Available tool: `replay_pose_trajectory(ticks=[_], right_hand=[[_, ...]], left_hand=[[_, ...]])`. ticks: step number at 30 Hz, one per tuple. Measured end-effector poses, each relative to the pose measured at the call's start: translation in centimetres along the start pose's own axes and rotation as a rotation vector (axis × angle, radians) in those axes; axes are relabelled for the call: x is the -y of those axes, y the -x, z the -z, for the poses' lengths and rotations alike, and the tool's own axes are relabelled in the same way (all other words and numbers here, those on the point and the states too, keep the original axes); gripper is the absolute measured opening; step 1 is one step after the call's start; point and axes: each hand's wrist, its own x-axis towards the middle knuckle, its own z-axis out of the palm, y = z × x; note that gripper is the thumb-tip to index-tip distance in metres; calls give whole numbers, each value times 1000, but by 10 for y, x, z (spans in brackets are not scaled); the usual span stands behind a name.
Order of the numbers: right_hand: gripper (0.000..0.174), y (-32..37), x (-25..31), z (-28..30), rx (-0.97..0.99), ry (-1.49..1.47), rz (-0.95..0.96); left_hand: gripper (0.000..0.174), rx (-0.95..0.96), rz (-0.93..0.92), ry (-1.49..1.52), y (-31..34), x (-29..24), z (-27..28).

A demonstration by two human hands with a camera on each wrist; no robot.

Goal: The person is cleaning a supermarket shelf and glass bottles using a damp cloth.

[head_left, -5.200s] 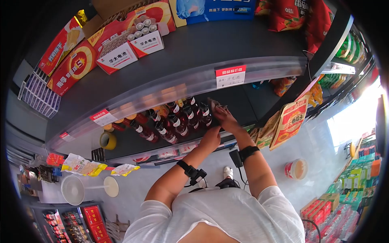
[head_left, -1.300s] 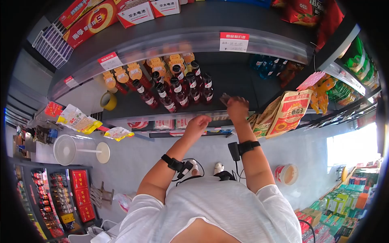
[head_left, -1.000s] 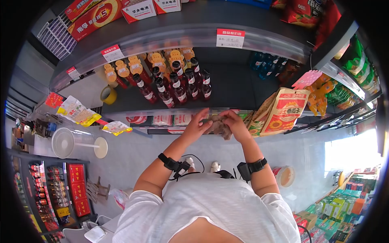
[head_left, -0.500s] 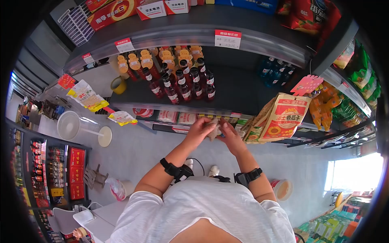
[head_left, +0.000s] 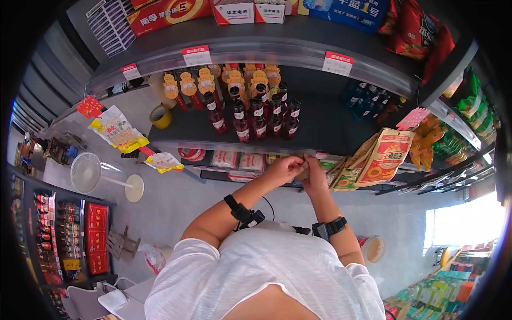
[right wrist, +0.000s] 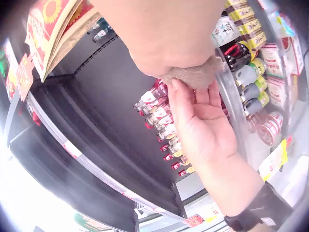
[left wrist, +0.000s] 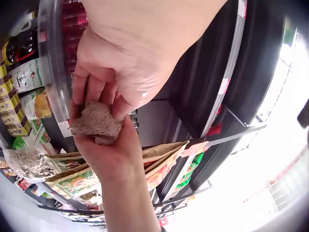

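Note:
A crumpled grey-brown cloth is bunched between my two hands, in front of the shelf edge. My left hand pinches it with thumb and fingers; in the right wrist view the thumb presses on the cloth. Palm up beneath it, my right hand holds the bundle with fingers curled up around its far side, as the left wrist view shows. Beyond the hands, several dark red bottles with black caps stand on the shelf, left of a bare stretch.
Orange-tagged bottles stand behind the dark red ones, and blue bottles at the back right. Sunflower seed bags hang close to my right hand. A yellow tape roll sits at the shelf's left end. Overhead juts a shelf edge with price tags.
The right hand first wiped along the shelf with the cloth, then drew back to the shelf edge. The left hand came to it and both now hold the cloth, more bunched than before.

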Motion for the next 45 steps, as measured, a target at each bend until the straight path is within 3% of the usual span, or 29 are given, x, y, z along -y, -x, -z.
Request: replay_pose_trajectory(ticks=[2, 3, 6, 9, 12, 15, 18, 24, 27, 30, 32, 35, 38, 42, 45], right_hand=[[22, 4, 10, -20, -66, 131, 131], [23, 4, 17, -30, -100, 197, 199], [25, -6, 41, -32, -114, 323, 70], [31, -27, 58, -34, -52, 465, 121], [41, -47, 63, -55, 30, 635, 502], [51, -73, 70, -67, -11, 963, 689], [55, -86, 68, -87, -67, 1063, 775], [46, -83, 71, -107, -44, 1265, 629], [41, -85, 69, -104, -117, 1381, 680], [38, -69, 72, -97, -77, 1184, 731], [34, -49, 88, -100, 21, 1025, 656], [30, -13, 112, -107, 166, 819, 532], [32, 10, 124, -105, 277, 739, 429], [37, 39, 127, -107, 365, 698, 352], [38, 52, 132, -94, 365, 587, 332]], left_hand=[[31, -67, -106, 10, -2, 18, 12], [29, -110, -74, -43, 3, 6, 21], [27, -113, -89, 38, -2, 26, 48], [25, -33, -76, 14, 4, 21, 68], [25, -22, -80, -19, 7, 11, 77], [25, -77, -99, 67, 0, 20, 76], [27, -128, -103, 187, -8, 27, 65], [30, -191, -138, 243, -20, 40, 51], [32, -234, -148, 233, -19, 37, 50], [42, -297, -177, 171, -16, 26, 50], [56, -355, -257, 39, -18, 27, 51], [80, -412, -399, -191, -6, -18, 47], [96, -185, -382, 1, -11, -29, 37], [88, 4, -197, 246, -7, -18, 25], [77, -20, -154, 266, 3, -14, 24]])
